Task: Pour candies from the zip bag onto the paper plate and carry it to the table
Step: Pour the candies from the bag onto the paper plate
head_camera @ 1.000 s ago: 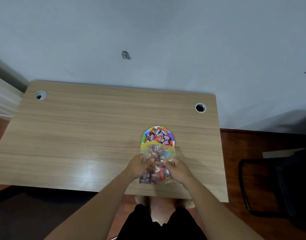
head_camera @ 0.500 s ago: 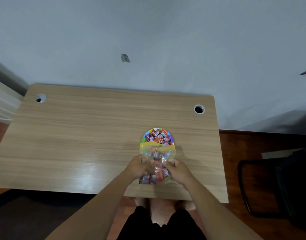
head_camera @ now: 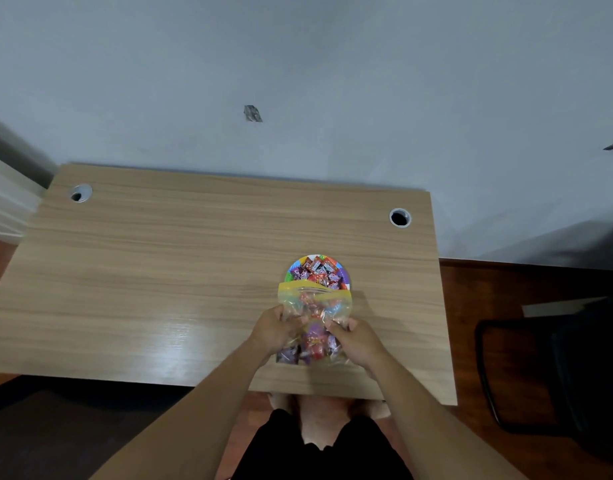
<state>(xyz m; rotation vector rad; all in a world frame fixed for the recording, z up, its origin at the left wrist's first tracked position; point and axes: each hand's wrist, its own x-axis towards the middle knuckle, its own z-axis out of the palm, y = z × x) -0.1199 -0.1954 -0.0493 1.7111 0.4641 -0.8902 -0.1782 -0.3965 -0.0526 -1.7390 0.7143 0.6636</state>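
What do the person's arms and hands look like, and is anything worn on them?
Both arms are bare from the lowest visible part down to the wrist, with no sleeves in view. The left hand and right hand wear no gloves, and no watch, ring or bracelet is visible. Dark shorts show below.

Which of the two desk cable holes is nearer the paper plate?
The right-hand cable hole, near the desk's far right corner, just beyond the paper plate. The left cable hole sits across the desk.
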